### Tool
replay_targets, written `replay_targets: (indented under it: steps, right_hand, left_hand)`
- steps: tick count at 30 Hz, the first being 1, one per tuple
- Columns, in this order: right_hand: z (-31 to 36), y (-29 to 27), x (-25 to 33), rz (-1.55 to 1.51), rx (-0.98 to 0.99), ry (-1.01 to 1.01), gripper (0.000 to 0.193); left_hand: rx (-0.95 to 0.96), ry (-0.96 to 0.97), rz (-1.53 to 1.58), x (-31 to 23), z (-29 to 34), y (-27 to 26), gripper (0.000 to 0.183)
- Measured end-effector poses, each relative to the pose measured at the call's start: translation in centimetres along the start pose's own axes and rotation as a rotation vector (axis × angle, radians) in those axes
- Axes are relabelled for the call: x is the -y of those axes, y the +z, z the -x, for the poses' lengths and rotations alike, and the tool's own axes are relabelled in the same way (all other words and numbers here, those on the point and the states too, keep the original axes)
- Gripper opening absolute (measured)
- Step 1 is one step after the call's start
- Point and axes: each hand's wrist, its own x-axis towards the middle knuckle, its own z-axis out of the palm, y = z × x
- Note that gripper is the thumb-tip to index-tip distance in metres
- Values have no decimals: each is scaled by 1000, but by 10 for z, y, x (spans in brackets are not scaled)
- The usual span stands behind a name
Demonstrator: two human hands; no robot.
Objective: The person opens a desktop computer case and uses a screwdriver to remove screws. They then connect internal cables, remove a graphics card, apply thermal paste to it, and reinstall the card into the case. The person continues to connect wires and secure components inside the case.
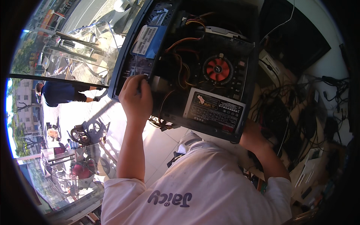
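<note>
An opened black desktop computer case [176, 108] is in front of me, its inside exposed. My left hand [137, 95] has its fingers curled over the case's left side, by the drive bay under a blue-and-white labelled drive [145, 40]. My right hand [254, 135] is against the case's lower right corner, beside the power supply [214, 110] with its printed label; its fingers are hidden behind the case. A red cooling fan [218, 69] sits on the board inside. Coloured power cables [182, 69] loop between drive bay and board.
Tangled black cables [332, 84] and small parts cover the surface at right. A dark flat panel [292, 30] leans at the upper right. A thin white cord [287, 22] hangs there. At left, glass panes look onto a sunlit street with a person [62, 92] and a bicycle [80, 135].
</note>
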Motion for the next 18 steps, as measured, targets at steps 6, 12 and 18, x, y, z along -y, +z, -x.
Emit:
replay_targets:
  steps: [6, 12, 18]
  right_hand:
    - [-3, -7, 6, -40, -52, -3, 27]
    - [-8, -54, 25, 2, 84, 147, 23]
    - [-18, -114, 30, 7, -264, 100, 24]
  left_hand:
    - [25, -7, 13, -2, -1, 0, 12]
    - [29, 1, 31, 1, 2, -3, 12]
    - [38, 4, 48, -1, -1, 0, 12]
